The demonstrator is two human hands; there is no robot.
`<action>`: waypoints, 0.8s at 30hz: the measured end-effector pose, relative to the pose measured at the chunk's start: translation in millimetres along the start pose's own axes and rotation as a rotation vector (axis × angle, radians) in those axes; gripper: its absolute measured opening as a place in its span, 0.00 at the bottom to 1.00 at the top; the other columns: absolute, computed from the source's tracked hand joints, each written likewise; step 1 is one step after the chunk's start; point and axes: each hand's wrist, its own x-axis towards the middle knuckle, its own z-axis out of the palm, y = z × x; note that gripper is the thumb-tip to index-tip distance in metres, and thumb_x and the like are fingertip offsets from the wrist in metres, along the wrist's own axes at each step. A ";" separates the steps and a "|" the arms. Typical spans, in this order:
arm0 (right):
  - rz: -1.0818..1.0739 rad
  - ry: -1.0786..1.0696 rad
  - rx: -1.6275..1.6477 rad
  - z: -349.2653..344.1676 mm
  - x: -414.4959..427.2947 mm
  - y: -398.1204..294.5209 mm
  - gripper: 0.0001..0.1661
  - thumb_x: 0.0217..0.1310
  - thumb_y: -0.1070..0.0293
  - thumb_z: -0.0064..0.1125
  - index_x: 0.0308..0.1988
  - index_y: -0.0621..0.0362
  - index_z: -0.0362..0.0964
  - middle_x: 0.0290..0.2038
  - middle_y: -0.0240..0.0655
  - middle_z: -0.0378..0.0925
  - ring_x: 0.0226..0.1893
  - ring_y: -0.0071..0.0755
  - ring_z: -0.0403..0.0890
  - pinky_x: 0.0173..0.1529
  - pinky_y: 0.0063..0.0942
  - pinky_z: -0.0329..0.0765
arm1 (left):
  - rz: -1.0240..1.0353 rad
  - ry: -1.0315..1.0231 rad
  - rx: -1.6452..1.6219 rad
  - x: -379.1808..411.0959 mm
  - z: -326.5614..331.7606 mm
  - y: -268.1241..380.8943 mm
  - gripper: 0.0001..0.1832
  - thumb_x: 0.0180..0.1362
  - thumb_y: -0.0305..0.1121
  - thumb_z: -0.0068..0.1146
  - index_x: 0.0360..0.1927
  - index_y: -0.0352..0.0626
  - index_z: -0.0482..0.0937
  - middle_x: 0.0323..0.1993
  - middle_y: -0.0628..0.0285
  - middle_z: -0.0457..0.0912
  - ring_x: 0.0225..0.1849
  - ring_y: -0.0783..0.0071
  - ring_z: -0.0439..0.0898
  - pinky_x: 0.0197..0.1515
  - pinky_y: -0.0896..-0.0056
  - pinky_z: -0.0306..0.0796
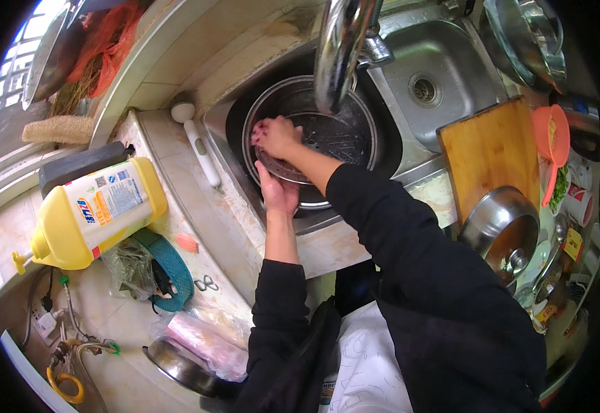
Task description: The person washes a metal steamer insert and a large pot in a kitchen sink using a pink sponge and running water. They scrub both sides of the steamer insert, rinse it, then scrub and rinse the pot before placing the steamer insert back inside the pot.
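A wide round metal pot (369, 124) sits in the left basin of a steel sink (222, 121). Inside it lies a dark perforated metal steamer tray (338, 147), tilted, with wet streaks on its surface. My left hand (278, 193) grips the near left rim of the tray from below, thumb on top. Bunched over the tray's left side is my right hand (278, 135); its fingertips press near the rim, and whether they hold a small scrubber or cloth is hidden. The chrome faucet (333, 77) hangs above the pot, and no running water shows.
A wooden cutting board (491, 155), a steel lid (501, 229) and a coral strainer (550, 134) are on the right. Left are a yellow detergent jug (98, 214), a white-handled brush (201, 152), scissors (206, 283) and a teal basket (178, 273). The right basin (444, 62) has a drain.
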 end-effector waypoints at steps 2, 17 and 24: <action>0.092 -0.175 0.040 -14.9 -4.3 -2.9 0.20 0.44 0.52 0.70 0.37 0.48 0.80 0.36 0.39 0.83 0.39 0.44 0.83 0.44 0.34 0.78 | 0.074 -0.045 0.118 -5.4 -14.7 4.3 0.27 0.61 0.35 0.44 0.64 0.42 0.62 0.60 0.59 0.70 0.61 0.62 0.69 0.64 0.61 0.63; -0.131 0.001 -0.592 -24.4 17.8 118.5 0.29 0.63 0.42 0.46 0.51 0.52 0.71 0.52 0.39 0.72 0.53 0.52 0.71 0.52 0.49 0.73 | 0.141 0.173 0.523 -35.5 10.5 15.6 0.37 0.42 0.12 0.45 0.61 0.41 0.62 0.49 0.59 0.75 0.49 0.68 0.76 0.53 0.69 0.70; 0.406 0.095 -0.195 -43.7 -13.3 71.3 0.29 0.63 0.47 0.47 0.57 0.52 0.65 0.56 0.53 0.67 0.55 0.61 0.70 0.55 0.52 0.70 | 0.146 0.278 0.559 -17.0 -7.5 -28.9 0.24 0.68 0.36 0.45 0.64 0.37 0.60 0.57 0.57 0.72 0.56 0.67 0.71 0.60 0.65 0.64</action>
